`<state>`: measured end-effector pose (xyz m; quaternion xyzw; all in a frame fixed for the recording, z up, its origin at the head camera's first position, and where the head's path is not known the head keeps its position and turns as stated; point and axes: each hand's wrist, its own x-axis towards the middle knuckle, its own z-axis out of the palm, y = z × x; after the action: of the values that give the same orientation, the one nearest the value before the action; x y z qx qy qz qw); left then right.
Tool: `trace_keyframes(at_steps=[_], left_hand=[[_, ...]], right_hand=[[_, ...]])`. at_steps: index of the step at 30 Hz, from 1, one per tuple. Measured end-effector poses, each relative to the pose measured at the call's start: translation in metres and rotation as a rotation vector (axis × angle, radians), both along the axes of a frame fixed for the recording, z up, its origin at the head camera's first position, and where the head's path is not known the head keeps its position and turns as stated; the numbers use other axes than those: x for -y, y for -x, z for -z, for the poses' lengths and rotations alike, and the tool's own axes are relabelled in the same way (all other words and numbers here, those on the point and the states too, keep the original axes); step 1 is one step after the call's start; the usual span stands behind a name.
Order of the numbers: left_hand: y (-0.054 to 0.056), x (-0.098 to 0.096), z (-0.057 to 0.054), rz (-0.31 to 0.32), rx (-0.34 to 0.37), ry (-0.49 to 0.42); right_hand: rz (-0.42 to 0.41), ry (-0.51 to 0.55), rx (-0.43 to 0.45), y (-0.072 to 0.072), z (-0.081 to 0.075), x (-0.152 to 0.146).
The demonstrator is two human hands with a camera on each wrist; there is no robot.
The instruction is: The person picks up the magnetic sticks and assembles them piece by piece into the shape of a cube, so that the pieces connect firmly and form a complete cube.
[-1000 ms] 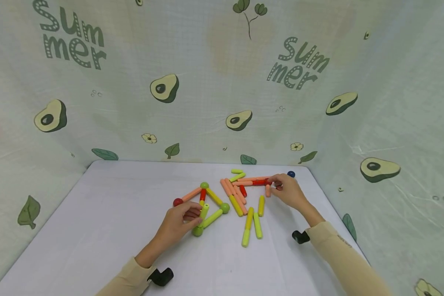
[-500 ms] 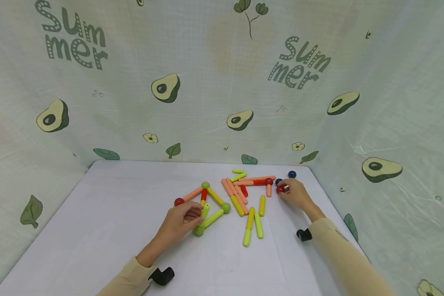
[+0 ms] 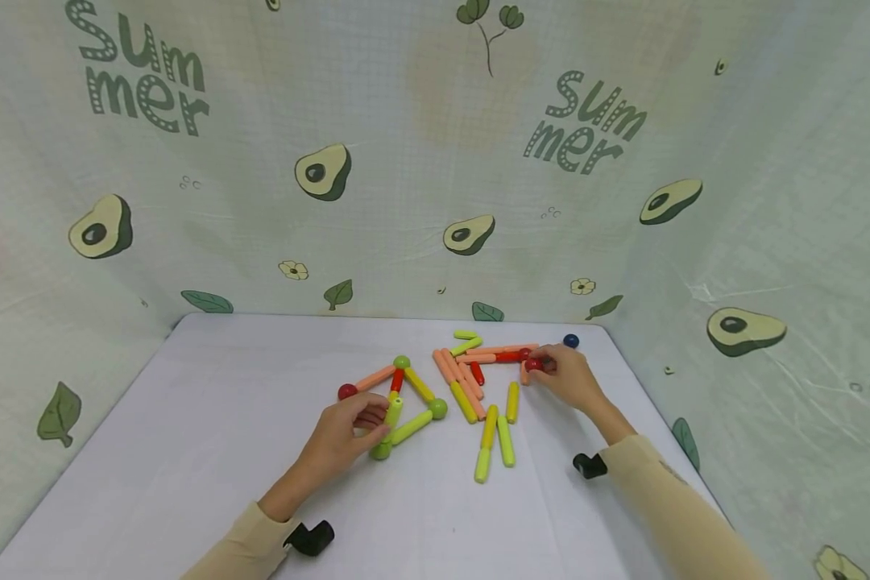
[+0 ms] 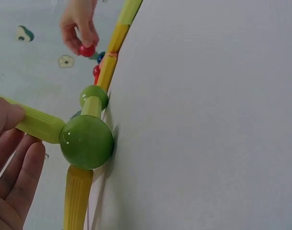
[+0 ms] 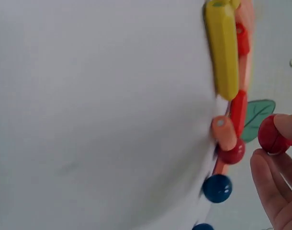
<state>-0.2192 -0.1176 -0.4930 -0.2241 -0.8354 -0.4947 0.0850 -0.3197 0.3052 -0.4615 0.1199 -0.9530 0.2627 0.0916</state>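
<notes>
My left hand [image 3: 341, 435] grips a light green rod [image 4: 43, 125] that stands up at a tilt from a green ball [image 4: 87, 142]. That ball is the near corner of a joined frame of rods, with another green ball [image 3: 402, 362] at the far corner, a third green ball [image 3: 438, 408] at the right and a red ball [image 3: 347, 391] at the left. Between thumb and fingers, my right hand [image 3: 565, 374] pinches a loose red ball [image 5: 270, 136], raised off the table beside the far-right pieces.
Several orange rods [image 3: 445, 368] lie right of the frame, among red, yellow and green ones. A second loose red ball [image 5: 232, 152] rests by a short orange rod [image 5: 224, 132]. One blue ball [image 5: 217, 188] sits nearby; another blue ball [image 3: 570, 341] is near the far-right corner.
My right hand moved right, took a red ball from beside a blue one, and came back left with it raised. The left hand and the frame shifted slightly left.
</notes>
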Motion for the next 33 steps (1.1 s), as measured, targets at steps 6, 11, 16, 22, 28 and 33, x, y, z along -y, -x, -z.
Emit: trace_keyframes(at_steps=[6, 11, 16, 22, 28, 33], left_hand=[[-0.002, 0.004, -0.001, -0.007, 0.019, -0.004], [-0.002, 0.004, -0.002, -0.019, 0.037, -0.015], [-0.001, 0.004, -0.002, -0.023, 0.031, -0.022], [0.0, 0.005, -0.002, -0.018, 0.021, -0.01], [0.001, 0.006, -0.001, -0.002, 0.004, 0.003], [0.002, 0.007, -0.001, 0.002, 0.001, 0.008]], right_hand=[[-0.086, 0.119, 0.014, -0.018, -0.021, 0.042], [-0.249, 0.226, 0.017, -0.041, -0.04, 0.086], [-0.357, 0.306, 0.035, -0.058, -0.047, 0.126], [-0.484, 0.337, 0.044, -0.062, -0.047, 0.163], [-0.543, 0.35, 0.044, -0.062, -0.048, 0.183], [-0.544, 0.353, 0.062, -0.062, -0.045, 0.19]])
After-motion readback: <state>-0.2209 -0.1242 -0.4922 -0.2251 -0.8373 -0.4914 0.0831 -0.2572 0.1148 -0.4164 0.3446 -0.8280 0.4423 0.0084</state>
